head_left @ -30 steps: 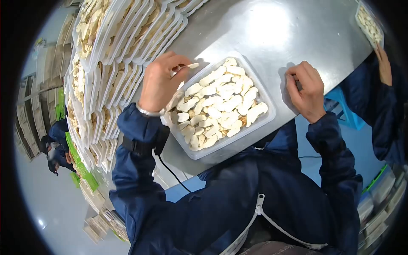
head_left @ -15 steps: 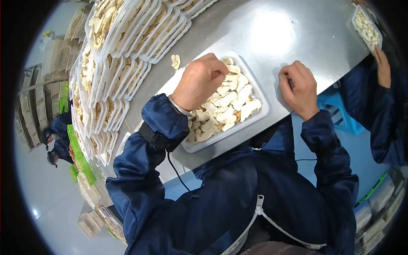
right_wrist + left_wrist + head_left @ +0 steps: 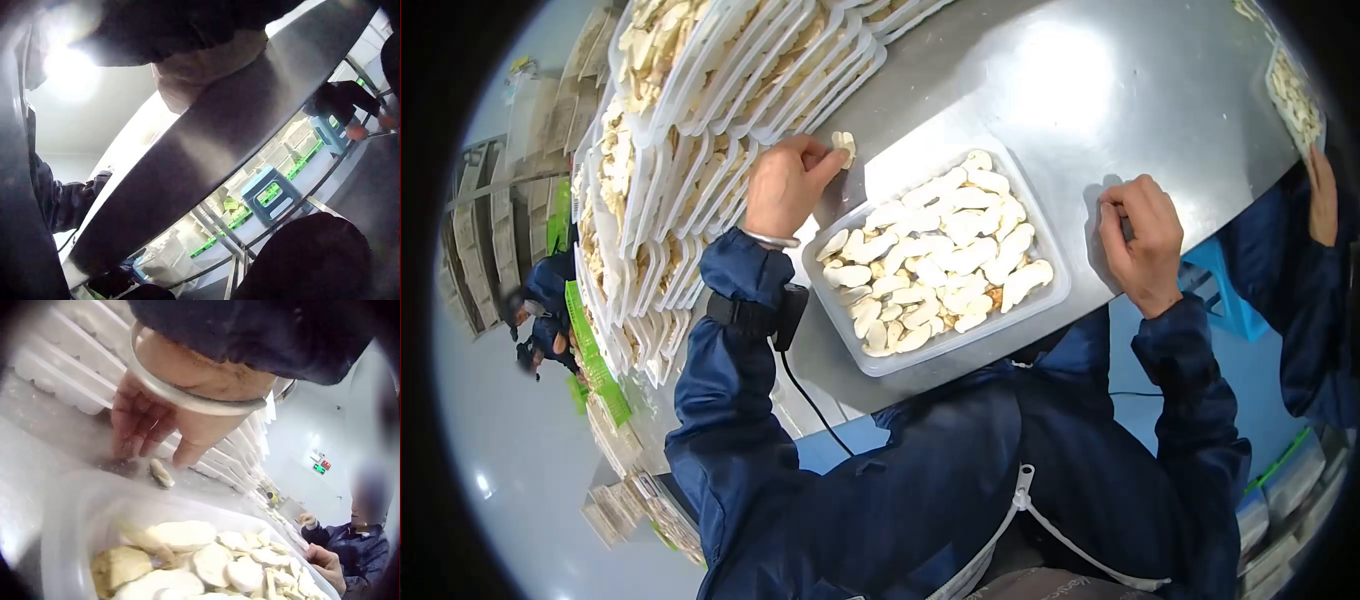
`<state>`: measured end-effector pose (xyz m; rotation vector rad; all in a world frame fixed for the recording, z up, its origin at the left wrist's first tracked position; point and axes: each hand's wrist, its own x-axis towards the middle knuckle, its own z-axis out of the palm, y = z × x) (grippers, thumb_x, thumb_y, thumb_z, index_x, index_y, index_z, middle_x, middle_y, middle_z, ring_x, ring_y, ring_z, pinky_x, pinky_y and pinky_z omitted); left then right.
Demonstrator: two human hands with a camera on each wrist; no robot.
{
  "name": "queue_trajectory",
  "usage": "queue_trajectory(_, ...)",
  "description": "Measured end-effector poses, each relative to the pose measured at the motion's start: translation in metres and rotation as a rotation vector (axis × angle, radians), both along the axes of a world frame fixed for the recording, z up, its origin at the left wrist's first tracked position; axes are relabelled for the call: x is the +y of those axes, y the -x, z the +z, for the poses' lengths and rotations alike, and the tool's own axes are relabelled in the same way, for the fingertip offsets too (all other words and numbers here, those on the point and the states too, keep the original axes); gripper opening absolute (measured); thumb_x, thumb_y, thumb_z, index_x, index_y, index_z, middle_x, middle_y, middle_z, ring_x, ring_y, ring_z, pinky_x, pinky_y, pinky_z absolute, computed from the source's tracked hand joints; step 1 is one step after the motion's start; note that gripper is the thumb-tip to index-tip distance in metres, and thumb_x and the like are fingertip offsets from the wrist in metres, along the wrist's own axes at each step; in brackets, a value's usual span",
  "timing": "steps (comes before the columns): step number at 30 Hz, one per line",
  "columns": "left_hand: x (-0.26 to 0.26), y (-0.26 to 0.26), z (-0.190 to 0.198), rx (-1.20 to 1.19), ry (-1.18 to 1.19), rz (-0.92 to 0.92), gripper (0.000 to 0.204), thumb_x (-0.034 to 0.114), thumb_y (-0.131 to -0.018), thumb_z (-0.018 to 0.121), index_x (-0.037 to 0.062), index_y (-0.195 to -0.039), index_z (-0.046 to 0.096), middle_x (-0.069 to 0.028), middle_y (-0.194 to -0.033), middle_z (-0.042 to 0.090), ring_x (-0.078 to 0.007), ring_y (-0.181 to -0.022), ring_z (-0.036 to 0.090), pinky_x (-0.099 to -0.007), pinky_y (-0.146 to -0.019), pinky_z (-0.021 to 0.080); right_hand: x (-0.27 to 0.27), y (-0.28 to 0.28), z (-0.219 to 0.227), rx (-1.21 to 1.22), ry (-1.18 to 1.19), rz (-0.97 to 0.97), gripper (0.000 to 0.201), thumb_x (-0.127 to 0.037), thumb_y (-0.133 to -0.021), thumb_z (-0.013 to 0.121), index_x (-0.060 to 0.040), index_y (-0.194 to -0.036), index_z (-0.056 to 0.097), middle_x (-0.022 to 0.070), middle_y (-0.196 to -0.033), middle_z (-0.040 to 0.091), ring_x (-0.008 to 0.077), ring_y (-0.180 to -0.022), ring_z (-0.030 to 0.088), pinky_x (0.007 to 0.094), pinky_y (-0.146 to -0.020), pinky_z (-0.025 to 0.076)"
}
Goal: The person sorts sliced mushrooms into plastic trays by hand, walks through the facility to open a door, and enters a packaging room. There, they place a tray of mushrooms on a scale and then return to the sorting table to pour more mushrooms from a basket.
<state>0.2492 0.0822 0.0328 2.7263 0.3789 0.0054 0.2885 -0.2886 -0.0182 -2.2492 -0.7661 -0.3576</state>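
Observation:
In the head view my left hand (image 3: 785,190) is left of the white tray (image 3: 1065,290), its fingertips at a small pale slice (image 3: 844,148) on the metal table. The left wrist view shows my left hand (image 3: 175,419) with thumb and fingers apart above the table, the slice (image 3: 162,473) lying just beyond them. Pale sliced pieces (image 3: 940,250) fill the tray. My right hand (image 3: 1145,240) rests on the table right of the tray, fingers loosely curled, holding nothing; part of it (image 3: 206,72) shows in the right wrist view.
Stacked white trays of slices (image 3: 700,130) stand at the left, close to my left hand. At the far right, another person's hand (image 3: 1322,200) touches a filled tray (image 3: 1293,95). A blue stool (image 3: 1230,290) is below the table edge.
My left hand went from the tray's left side, pinching a slice, to over the tray, then back left to the slice on the table. The right hand stays beside the tray; the head view has shifted.

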Motion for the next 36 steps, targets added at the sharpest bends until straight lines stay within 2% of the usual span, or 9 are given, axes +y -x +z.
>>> queue_trajectory(8,0.000,-0.006,-0.011,-0.095,0.037,-0.127,0.026,0.022,-0.073,0.072,-0.0006,-0.084,0.065,-0.0116,-0.065,0.061,-0.0243,-0.059,0.060,-0.0349,-0.059,0.048,0.002,0.000,-0.001,0.009,0.024,-0.002,0.010,0.002,-0.074,0.063,-0.0037,-0.080,0.058,0.0084,-0.074,0.053,0.0253,-0.065,0.053,0.0347,-0.060,0.041)
queue_trajectory(9,-0.004,-0.007,-0.007,-0.011,0.060,-0.103,0.025,0.019,-0.076,0.071,-0.0024,-0.087,0.063,-0.0065,-0.071,0.060,-0.0136,-0.065,0.054,-0.0293,-0.061,0.045,0.003,0.001,-0.001,0.012,0.027,-0.009,0.010,0.002,-0.074,0.063,-0.0038,-0.080,0.058,0.0082,-0.074,0.053,0.0250,-0.065,0.053,0.0345,-0.060,0.041)
queue_trajectory(16,-0.008,-0.008,-0.010,-0.017,0.139,-0.146,0.019,0.014,-0.076,0.069,-0.0008,-0.084,0.060,-0.0042,-0.070,0.059,-0.0132,-0.064,0.052,-0.0287,-0.061,0.044,0.003,0.002,-0.002,0.011,0.002,-0.005,0.008,0.002,-0.075,0.062,-0.0040,-0.080,0.059,0.0074,-0.074,0.054,0.0235,-0.064,0.054,0.0339,-0.060,0.042)
queue_trajectory(20,-0.004,-0.006,-0.013,-0.029,0.214,-0.107,0.017,0.012,-0.075,0.072,0.0013,-0.082,0.061,0.0006,-0.069,0.058,-0.0080,-0.063,0.050,-0.0257,-0.060,0.043,0.002,0.002,-0.001,0.032,-0.017,0.005,0.006,0.000,-0.077,0.061,-0.0039,-0.080,0.059,0.0074,-0.074,0.054,0.0237,-0.064,0.054,0.0337,-0.060,0.042)
queue_trajectory(23,-0.003,-0.006,-0.018,-0.052,0.308,-0.083,0.017,0.011,-0.073,0.072,0.0011,-0.082,0.062,-0.0029,-0.068,0.061,-0.0115,-0.061,0.054,-0.0263,-0.060,0.046,0.003,0.003,-0.001,0.033,-0.025,0.005,0.004,-0.001,-0.077,0.061,-0.0038,-0.080,0.059,0.0077,-0.073,0.054,0.0238,-0.064,0.055,0.0338,-0.060,0.042)
queue_trajectory(26,0.004,-0.003,-0.029,-0.097,0.595,-0.069,0.014,0.009,-0.074,0.073,0.0023,-0.082,0.063,-0.0008,-0.070,0.062,-0.0075,-0.063,0.055,-0.0227,-0.060,0.046,0.003,0.003,-0.001,0.035,-0.031,0.005,0.004,-0.002,-0.078,0.061,-0.0038,-0.080,0.059,0.0080,-0.074,0.054,0.0241,-0.064,0.055,0.0339,-0.060,0.043)
queue_trajectory(29,-0.012,0.013,0.003,-0.115,0.705,-0.018,0.013,0.004,-0.077,0.073,0.0038,-0.084,0.062,0.0003,-0.073,0.062,-0.0047,-0.066,0.056,-0.0195,-0.061,0.046,0.001,0.004,-0.002,0.033,-0.031,0.000,0.003,-0.002,-0.079,0.061,-0.0039,-0.081,0.059,0.0083,-0.074,0.054,0.0245,-0.065,0.055,0.0338,-0.060,0.043)
queue_trajectory(32,-0.039,0.047,0.035,0.028,0.857,-0.012,0.015,-0.004,-0.082,0.068,0.0017,-0.094,0.060,-0.0005,-0.086,0.063,-0.0067,-0.079,0.061,-0.0202,-0.073,0.050,0.001,0.004,-0.003,0.025,-0.027,-0.002,0.003,-0.003,-0.079,0.061,-0.0039,-0.081,0.058,0.0082,-0.074,0.055,0.0246,-0.065,0.055,0.0337,-0.061,0.043)
queue_trajectory(36,-0.072,0.080,0.033,0.130,0.970,-0.073,0.015,-0.004,-0.083,0.068,0.0018,-0.094,0.060,0.0010,-0.087,0.061,-0.0049,-0.081,0.059,-0.0200,-0.074,0.048,0.000,0.004,-0.006,0.011,-0.018,-0.015,0.002,-0.003,-0.080,0.061,-0.0038,-0.081,0.059,0.0078,-0.074,0.055,0.0243,-0.065,0.056,0.0338,-0.060,0.044)
